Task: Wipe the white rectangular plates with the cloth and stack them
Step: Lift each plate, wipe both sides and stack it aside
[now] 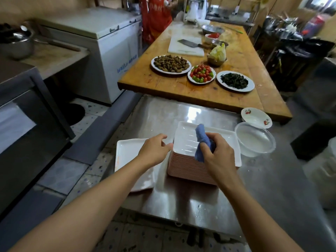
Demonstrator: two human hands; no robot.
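- Head view, progress: a tall stack of plates [189, 166] stands on the steel table [254, 188], its rims pinkish at the side and its top plate [183, 142] white and ribbed.
- To the left of the stack, just beside it, one or two flat plates [127, 151] lie low on the table; I cannot tell the exact count.
- My reading is that the low group is the wiped pile and the tall stack is what remains, though the picture would equally allow the reverse. On that reading only a small part of the job is done.
- The right hand [218, 157] is closed round a bunched blue cloth [202, 142], which sticks up above the fist and hangs below it, over the top plate. Whether the cloth presses on the plate I cannot tell.
- The left hand [154, 151] has loosely curled fingers and holds nothing; its fingertips sit at the left rim of the top plate, touching or nearly so.
- Off to the right stand a clear plastic bowl [255, 140] and a small flowered dish [256, 118], apart from the stack.
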